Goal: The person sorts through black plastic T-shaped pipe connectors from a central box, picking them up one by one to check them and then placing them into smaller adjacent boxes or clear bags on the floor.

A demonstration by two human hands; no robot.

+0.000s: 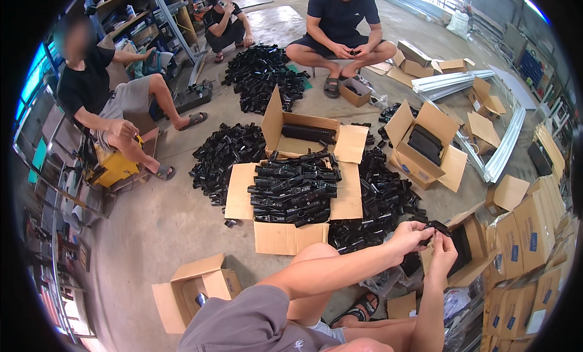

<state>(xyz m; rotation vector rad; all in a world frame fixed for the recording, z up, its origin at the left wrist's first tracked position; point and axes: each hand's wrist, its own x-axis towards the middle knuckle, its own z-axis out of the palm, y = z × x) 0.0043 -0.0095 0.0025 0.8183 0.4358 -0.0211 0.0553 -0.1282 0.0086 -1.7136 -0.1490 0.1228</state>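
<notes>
My left hand (408, 236) and my right hand (445, 255) meet at the lower right, both gripping one small black plastic part (436, 228) between the fingertips. Below the hands an open cardboard box (473, 268) holds dark parts. My bare knee (313, 255) rises left of the hands. In front of it, an open box (285, 238) is piled with stacked black parts (294, 191). A loose heap of the same black parts (379, 209) lies on the concrete floor between that box and my hands.
Three other people sit around the floor: one on a yellow seat (115, 167) at left, one crouched at the back (223, 21), one facing me (340, 24). More open boxes (422, 146), black heaps (264, 75), metal rails (507, 142) and stacked cartons (528, 249) surround us.
</notes>
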